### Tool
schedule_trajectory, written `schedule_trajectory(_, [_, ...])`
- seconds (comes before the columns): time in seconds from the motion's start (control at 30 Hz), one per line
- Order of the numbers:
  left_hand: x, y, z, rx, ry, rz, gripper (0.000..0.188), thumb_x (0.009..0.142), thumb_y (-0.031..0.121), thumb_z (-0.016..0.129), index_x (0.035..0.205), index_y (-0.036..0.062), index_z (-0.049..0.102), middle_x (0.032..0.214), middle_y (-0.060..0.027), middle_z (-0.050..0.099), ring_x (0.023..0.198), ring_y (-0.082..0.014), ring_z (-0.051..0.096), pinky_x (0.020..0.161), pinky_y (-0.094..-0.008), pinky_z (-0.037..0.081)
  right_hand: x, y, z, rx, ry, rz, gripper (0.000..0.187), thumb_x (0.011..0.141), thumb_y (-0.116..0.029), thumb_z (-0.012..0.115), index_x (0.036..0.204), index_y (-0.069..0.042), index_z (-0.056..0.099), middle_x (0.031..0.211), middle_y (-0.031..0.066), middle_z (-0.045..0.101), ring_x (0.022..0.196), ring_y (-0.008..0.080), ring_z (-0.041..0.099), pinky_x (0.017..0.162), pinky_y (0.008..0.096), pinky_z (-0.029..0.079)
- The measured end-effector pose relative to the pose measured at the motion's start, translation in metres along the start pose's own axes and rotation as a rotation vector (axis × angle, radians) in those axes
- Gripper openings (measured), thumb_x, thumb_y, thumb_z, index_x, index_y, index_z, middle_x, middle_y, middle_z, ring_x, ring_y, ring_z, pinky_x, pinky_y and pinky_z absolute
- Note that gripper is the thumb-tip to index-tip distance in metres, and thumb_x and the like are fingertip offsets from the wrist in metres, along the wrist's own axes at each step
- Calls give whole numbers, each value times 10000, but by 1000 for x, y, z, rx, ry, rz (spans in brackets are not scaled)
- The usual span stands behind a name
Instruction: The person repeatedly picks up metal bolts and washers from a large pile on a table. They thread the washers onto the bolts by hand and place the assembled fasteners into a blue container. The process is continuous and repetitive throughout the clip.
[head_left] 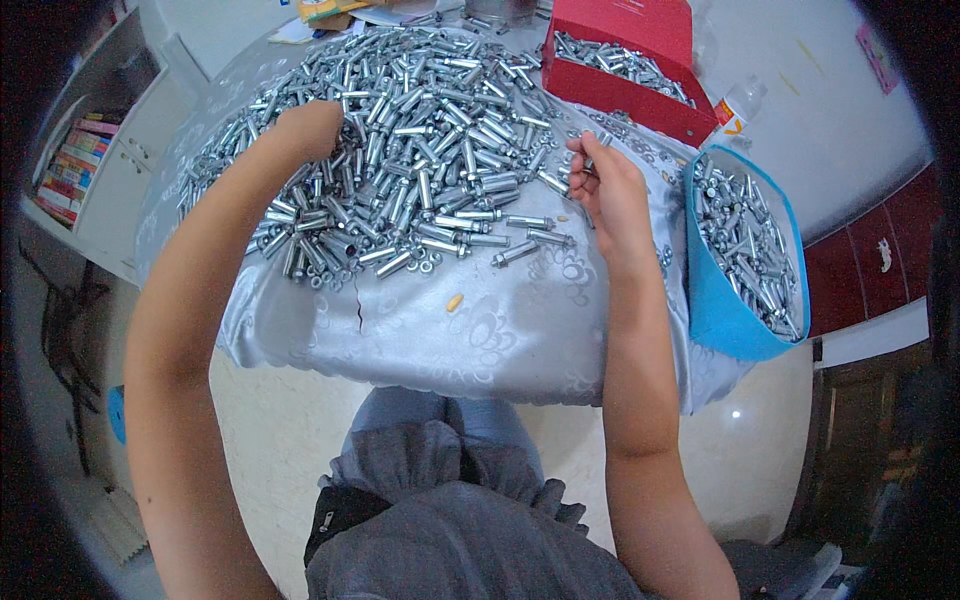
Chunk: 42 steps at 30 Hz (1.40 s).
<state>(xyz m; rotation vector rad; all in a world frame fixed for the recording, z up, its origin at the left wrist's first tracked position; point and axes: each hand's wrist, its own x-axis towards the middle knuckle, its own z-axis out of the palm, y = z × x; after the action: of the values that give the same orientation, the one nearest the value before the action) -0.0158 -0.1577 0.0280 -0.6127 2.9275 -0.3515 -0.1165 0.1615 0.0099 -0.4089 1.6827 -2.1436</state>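
Observation:
A large heap of silver expansion bolts (420,140), metal sleeves with nuts and washers, spreads over the table. My left hand (308,132) is at the left part of this heap, its fingers curled down against the bolts. Whatever lies between those fingertips is hidden. To the right of the heap, my right hand (612,192) is raised over the cloth with bent fingers. A metal expansion bolt (592,150) shows between its thumb and fingers. Loose nuts and washers (425,264) lie at the heap's near edge.
A shiny silver tablecloth (400,335) covers the table. On the right stand a blue fabric bin (740,325) full of bolts and an open red box (625,97) holding more. A plastic bottle (738,105) is beside them. One small yellowish piece (455,302) lies near the front.

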Motion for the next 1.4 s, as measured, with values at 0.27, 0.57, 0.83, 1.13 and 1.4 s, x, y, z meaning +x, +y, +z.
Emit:
schedule_trajectory(0.27, [11, -28, 15, -315, -42, 119, 183, 631, 178, 651, 747, 37, 664, 721, -146, 629, 659, -259, 610, 617, -340, 481, -2, -2, 3, 44, 6, -14, 224, 838, -242, 531, 835, -26, 587, 644, -11, 514, 535, 54, 458, 487, 180, 351])
schedule_trajectory(0.57, [4, -13, -1, -254, -116, 93, 144, 631, 139, 613, 684, 7, 637, 627, -137, 611, 554, -226, 582, 557, -361, 458, -1, -3, -1, 43, -3, -6, 236, 852, -217, 518, 894, 11, 564, 675, -2, 510, 562, 66, 468, 498, 180, 379])
schedule_trajectory(0.83, [9, -18, -4, -88, -173, 106, 148, 625, 84, 561, 730, 1, 624, 707, -165, 612, 659, -290, 603, 596, -393, 469, -2, -4, 1, 42, -6, -12, 230, 851, -210, 517, 893, 12, 563, 671, -1, 508, 563, 67, 464, 508, 182, 381])
schedule_trajectory(1.13, [-9, 29, -20, 159, -109, -87, 350, 653, 199, 632, 971, 56, 598, 998, -128, 599, 926, -264, 579, 755, -384, 468, -1, -3, -1, 13, 6, -18, 230, 851, -221, 517, 883, 1, 569, 667, -6, 517, 556, 64, 473, 510, 177, 383])
schedule_trajectory(1.4, [1, 14, -9, 49, -100, -135, 444, 608, 245, 703, 987, 48, 584, 1008, -139, 592, 927, -279, 576, 779, -382, 460, -1, -1, -1, 29, 5, -45, 228, 834, -249, 535, 845, -28, 593, 654, -10, 520, 550, 56, 460, 489, 178, 353])
